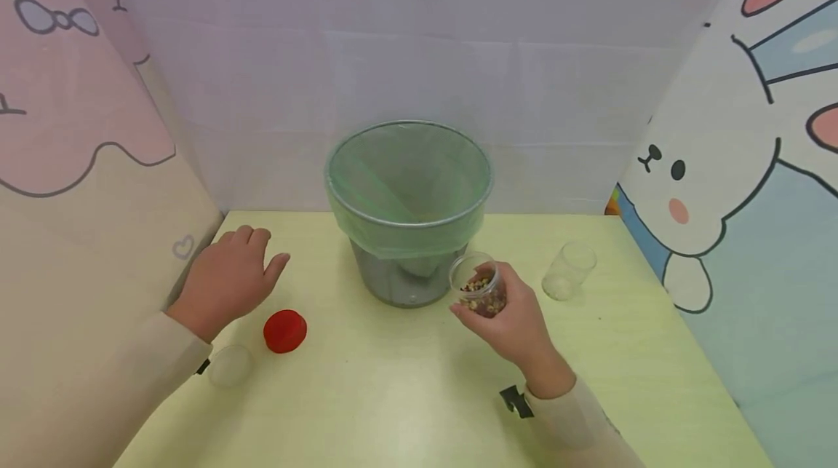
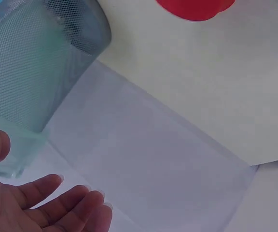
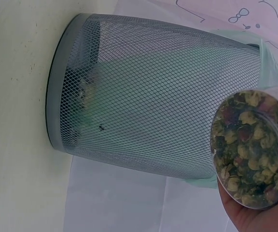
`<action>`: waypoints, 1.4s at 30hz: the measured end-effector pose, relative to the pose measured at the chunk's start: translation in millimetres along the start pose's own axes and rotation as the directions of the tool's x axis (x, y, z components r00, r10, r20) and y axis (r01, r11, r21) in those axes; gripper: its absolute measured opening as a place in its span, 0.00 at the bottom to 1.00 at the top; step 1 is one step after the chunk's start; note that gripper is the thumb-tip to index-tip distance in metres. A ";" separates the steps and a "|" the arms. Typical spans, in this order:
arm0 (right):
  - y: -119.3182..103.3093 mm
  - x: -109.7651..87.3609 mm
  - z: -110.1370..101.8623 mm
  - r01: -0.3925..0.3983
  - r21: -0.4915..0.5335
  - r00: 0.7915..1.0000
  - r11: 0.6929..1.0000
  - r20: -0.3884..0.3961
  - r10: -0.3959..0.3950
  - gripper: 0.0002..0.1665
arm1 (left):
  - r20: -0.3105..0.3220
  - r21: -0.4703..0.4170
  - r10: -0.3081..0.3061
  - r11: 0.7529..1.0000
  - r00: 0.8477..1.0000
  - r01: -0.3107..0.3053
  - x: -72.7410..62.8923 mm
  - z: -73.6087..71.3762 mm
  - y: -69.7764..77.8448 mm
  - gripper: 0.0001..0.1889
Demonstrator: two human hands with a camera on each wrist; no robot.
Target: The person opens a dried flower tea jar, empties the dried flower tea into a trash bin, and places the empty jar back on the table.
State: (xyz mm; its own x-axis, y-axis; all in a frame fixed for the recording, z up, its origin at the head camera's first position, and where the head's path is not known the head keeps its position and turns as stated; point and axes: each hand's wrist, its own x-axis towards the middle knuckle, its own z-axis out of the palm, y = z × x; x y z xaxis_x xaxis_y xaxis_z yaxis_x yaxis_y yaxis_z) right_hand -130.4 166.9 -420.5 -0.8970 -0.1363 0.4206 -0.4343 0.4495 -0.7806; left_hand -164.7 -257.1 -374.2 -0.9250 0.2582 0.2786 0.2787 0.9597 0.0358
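My right hand [image 1: 520,326] grips a clear jar [image 1: 486,300] of dried flower buds, just in front of the bin's right side. In the right wrist view the jar's base [image 3: 255,150] faces the camera, with yellowish and dark red buds packed against it. The jar's mouth is uncovered. My left hand [image 1: 229,275] hovers over the left side of the table with nothing in it, fingers loosely bent and thumb apart. Closest to it on the table is a red lid [image 1: 284,331]. A clear round piece [image 1: 230,366] lies beside the left cuff.
A grey mesh bin [image 1: 406,282] with a pale green bag [image 1: 409,235] over its rim stands at the table's back. Some contents [image 3: 83,96] show low through the mesh. A clear cup-like container [image 1: 568,271] stands at the right. Printed cloth walls close in three sides.
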 end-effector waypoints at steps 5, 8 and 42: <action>0.4 0.0 1.1 -0.007 -0.007 1.000 1.000 0.003 0.007 0.33 | 0.000 -0.047 -0.010 0.999 1.000 0.010 29.5 -20.9 18.0 0.23; 1.4 0.3 1.9 -0.016 -0.008 1.000 1.000 0.010 0.016 0.34 | -0.017 -0.090 -0.028 0.996 0.999 0.026 44.9 -26.3 29.9 0.24; 8.0 -7.1 -5.9 -0.043 -0.043 0.999 0.998 0.002 0.043 0.35 | 0.407 -0.493 -0.326 0.708 0.853 0.506 169.6 -60.0 68.4 0.37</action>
State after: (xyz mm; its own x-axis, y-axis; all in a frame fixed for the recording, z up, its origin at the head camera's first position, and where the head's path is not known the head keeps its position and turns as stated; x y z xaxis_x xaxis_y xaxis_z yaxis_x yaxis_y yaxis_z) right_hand -127.0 176.7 -427.0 -0.9149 -0.1185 0.3858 -0.3915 0.4928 -0.7771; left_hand -287.1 -154.3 -266.9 -0.9852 -0.0473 -0.1648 -0.1433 0.7552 0.6396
